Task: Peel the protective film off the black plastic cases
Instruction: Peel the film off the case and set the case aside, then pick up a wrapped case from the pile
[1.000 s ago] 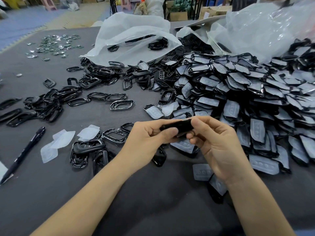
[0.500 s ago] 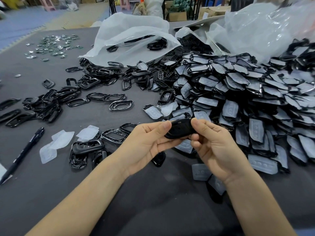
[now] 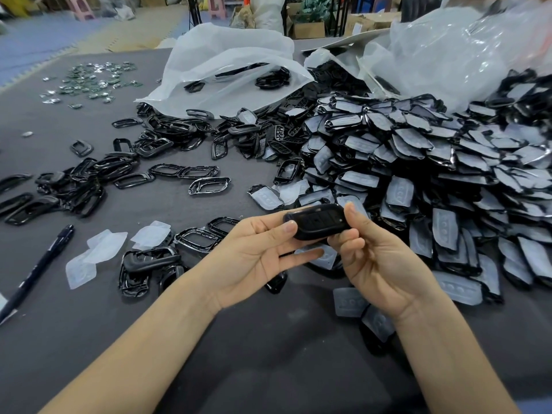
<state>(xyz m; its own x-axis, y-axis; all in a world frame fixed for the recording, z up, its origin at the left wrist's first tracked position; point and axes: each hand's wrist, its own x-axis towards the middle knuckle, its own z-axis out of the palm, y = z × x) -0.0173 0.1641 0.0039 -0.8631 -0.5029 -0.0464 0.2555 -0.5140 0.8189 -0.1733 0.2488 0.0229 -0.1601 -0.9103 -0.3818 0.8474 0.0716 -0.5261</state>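
A glossy black plastic case [image 3: 316,221] is held above the table between both hands, its broad face turned toward me with no film showing on it. My left hand [image 3: 257,258] pinches its left end with thumb on top and fingers beneath. My right hand [image 3: 378,258] grips its right end, thumb over the top edge, fingers curled under. A large heap of black cases with whitish film [image 3: 418,174] fills the right side. Peeled film pieces [image 3: 98,249] lie at the left.
Black frame rings [image 3: 89,174] are scattered across the left of the grey table [image 3: 268,339]. A black pen [image 3: 38,267] lies at the left edge. Clear plastic bags [image 3: 233,64] sit at the back, with small metal parts [image 3: 92,79] far left.
The case has been turned from edge-on to face toward me, and both hands rotated palms upward around it.
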